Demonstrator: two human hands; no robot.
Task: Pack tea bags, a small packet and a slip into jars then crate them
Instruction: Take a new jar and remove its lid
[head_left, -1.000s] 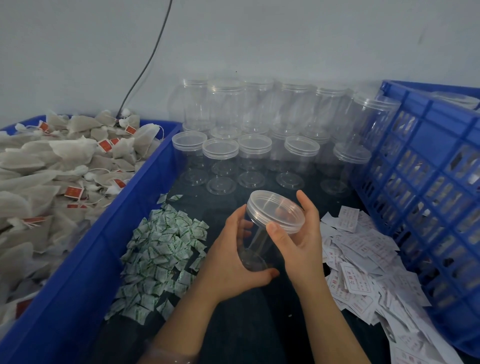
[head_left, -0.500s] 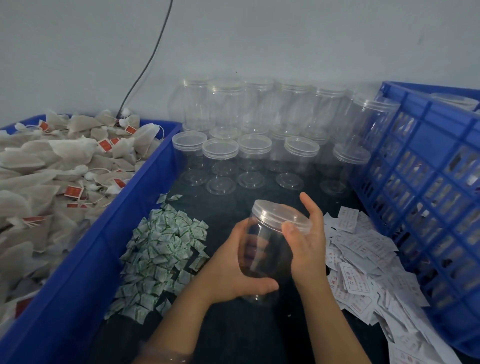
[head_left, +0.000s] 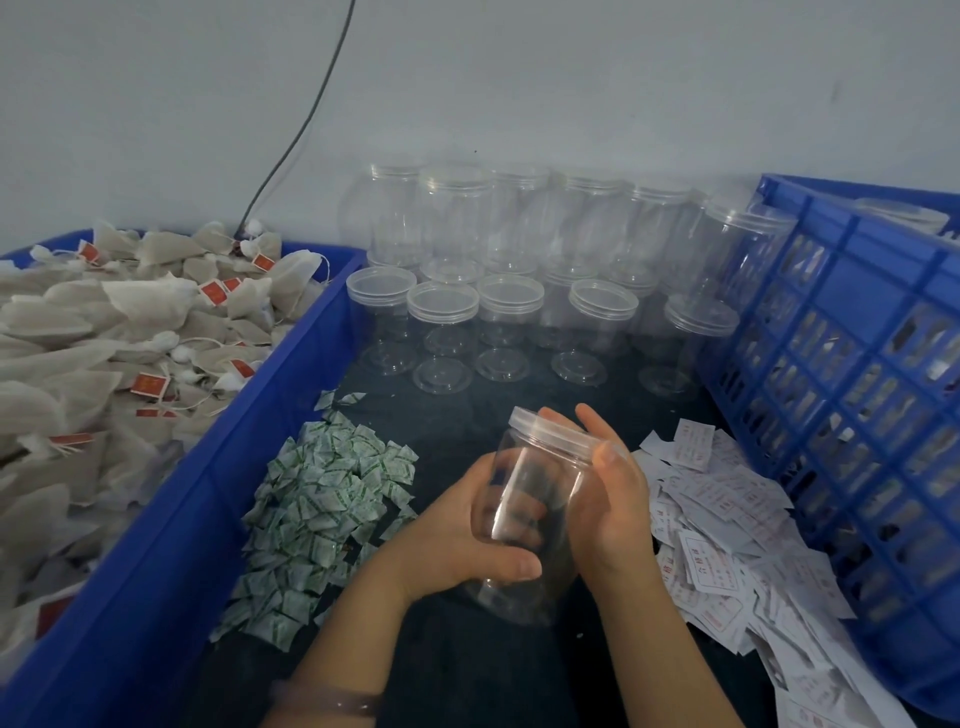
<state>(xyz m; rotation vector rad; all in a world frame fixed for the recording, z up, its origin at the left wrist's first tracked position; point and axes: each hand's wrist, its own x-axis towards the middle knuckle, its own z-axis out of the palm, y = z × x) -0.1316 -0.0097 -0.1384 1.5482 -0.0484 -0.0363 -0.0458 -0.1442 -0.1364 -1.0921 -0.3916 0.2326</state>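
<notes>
A clear empty plastic jar (head_left: 524, 525) with its clear lid (head_left: 556, 431) on is held upright, slightly tilted, over the dark table. My left hand (head_left: 457, 540) grips the jar's body from the left, thumb across the front. My right hand (head_left: 608, 499) holds the lid and the jar's right side, fingers round the lid's rim. A pile of small green-and-white packets (head_left: 322, 499) lies to the left. White printed slips (head_left: 727, 530) are heaped to the right. Tea bags with red tags (head_left: 104, 353) fill the blue bin on the left.
Several lidded empty jars (head_left: 519, 291) stand in stacked rows at the back against the wall. A blue slatted crate (head_left: 857, 395) stands at the right. The left blue bin's wall (head_left: 208, 478) borders the work area. A black cable runs up the wall.
The jar has come closer to me and lower, from tilted toward me to nearly upright. My right hand has shifted round the lid's right side.
</notes>
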